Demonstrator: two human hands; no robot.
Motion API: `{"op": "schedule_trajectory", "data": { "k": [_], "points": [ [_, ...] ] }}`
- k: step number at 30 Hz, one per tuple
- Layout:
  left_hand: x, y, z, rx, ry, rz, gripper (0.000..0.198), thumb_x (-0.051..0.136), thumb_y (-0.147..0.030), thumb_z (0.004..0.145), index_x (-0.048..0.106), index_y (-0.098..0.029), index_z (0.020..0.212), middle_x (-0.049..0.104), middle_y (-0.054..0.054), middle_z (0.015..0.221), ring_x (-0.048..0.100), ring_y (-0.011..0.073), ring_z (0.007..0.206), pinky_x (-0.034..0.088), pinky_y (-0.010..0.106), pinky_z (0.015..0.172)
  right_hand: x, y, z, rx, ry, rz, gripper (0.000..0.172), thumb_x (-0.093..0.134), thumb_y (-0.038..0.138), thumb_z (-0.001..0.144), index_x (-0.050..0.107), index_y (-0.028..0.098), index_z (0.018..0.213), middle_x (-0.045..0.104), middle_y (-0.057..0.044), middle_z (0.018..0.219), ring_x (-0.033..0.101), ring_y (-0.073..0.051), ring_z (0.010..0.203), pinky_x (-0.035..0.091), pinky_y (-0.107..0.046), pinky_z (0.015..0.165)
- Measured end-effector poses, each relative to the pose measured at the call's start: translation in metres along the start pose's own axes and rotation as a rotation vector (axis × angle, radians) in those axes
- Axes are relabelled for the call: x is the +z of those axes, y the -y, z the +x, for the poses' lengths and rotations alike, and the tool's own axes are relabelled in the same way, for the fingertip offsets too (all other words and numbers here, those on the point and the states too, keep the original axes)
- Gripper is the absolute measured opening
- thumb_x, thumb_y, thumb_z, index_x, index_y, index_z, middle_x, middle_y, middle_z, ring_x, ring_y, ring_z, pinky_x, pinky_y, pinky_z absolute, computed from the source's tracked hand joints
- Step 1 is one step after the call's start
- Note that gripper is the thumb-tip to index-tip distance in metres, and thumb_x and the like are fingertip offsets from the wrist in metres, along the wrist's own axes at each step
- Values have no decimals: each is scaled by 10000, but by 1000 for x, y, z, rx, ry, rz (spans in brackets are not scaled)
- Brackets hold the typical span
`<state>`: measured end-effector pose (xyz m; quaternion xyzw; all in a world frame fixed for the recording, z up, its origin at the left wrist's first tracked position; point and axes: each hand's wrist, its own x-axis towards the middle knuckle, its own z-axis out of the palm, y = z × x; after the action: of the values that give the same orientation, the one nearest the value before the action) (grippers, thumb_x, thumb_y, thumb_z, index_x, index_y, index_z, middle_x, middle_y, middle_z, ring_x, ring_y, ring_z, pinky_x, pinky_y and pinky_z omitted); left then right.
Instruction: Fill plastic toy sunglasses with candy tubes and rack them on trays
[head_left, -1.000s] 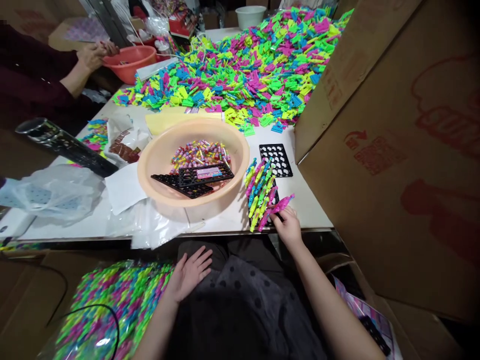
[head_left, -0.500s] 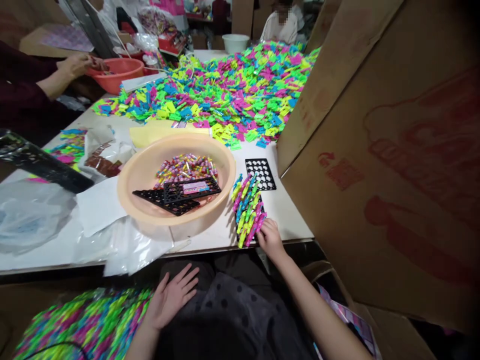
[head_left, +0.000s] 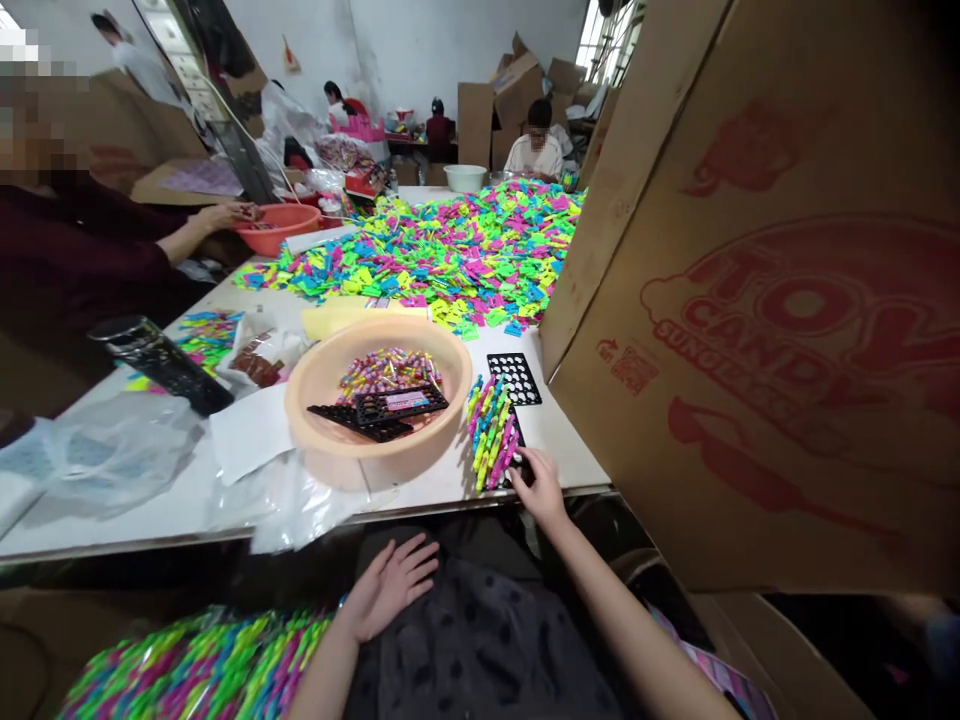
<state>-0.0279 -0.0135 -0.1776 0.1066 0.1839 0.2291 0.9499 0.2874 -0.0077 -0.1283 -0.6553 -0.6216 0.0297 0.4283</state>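
Note:
My left hand (head_left: 395, 588) rests palm up over my lap, its fingers spread and nothing in it. My right hand (head_left: 538, 484) is at the table's front edge, beside a black perforated tray that holds rows of colourful stick-like pieces (head_left: 491, 430). Its thumb and forefinger are at the tray's right edge; whether they grip it is unclear. Behind lies another black perforated tray (head_left: 514, 379) without pieces. To the left stands a peach basin (head_left: 382, 462) with small wrapped candies (head_left: 390, 370) and black trays (head_left: 401, 403) inside.
A big pile of bright plastic pieces (head_left: 450, 250) covers the table's back. A tall cardboard box (head_left: 750, 350) stands at the right. Clear bags (head_left: 112, 450) and a dark cylinder (head_left: 165, 368) lie left. A person's hands (head_left: 225, 215) are at a red basin (head_left: 277, 230).
The view has tilted up, showing more of the room and people behind. My right hand's thumb and forefinger are farther apart beside the tray. My left hand stays spread.

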Motion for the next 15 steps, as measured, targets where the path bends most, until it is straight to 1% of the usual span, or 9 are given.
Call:
{"op": "schedule_trajectory", "data": {
  "k": [1, 3, 7, 10, 15],
  "points": [
    [3, 0, 3, -15, -1, -3, 468, 347, -442, 905, 543, -167, 1228, 514, 120, 1315, 545, 243, 1131, 392, 382, 952, 0, 5, -5, 26, -38, -11, 209, 524, 276, 829, 595, 168, 994, 648, -105, 964, 550, -253, 934, 395, -396, 810],
    [7, -1, 8, -35, -4, 3, 460, 358, -436, 904, 536, -167, 1232, 519, 125, 1310, 556, 243, 1114, 396, 383, 937, 2, 16, -16, 50, -68, -25, 182, 550, 288, 819, 601, 177, 955, 651, -90, 933, 547, -251, 914, 375, -396, 809],
    [9, -5, 10, -66, -11, 12, 465, 386, -450, 890, 531, -173, 1234, 518, 130, 1310, 560, 243, 1103, 389, 381, 930, 14, 31, -26, 55, -50, -41, 182, 619, 278, 782, 613, 182, 936, 665, -69, 926, 539, -247, 901, 344, -385, 809],
    [9, -9, 8, -95, -18, 14, 468, 391, -462, 884, 530, -185, 1235, 520, 121, 1309, 557, 242, 1105, 382, 377, 931, 23, 32, -24, 54, -29, -40, 72, 570, 203, 805, 626, 187, 848, 671, -47, 857, 540, -230, 858, 340, -359, 775],
    [4, -15, 6, -92, -22, 9, 470, 407, -477, 869, 540, -204, 1228, 517, 103, 1316, 542, 237, 1122, 366, 371, 943, 28, 27, -23, 34, -22, -27, 154, 484, 141, 829, 612, 177, 751, 649, -31, 753, 546, -192, 781, 344, -327, 734]
  ]
}}
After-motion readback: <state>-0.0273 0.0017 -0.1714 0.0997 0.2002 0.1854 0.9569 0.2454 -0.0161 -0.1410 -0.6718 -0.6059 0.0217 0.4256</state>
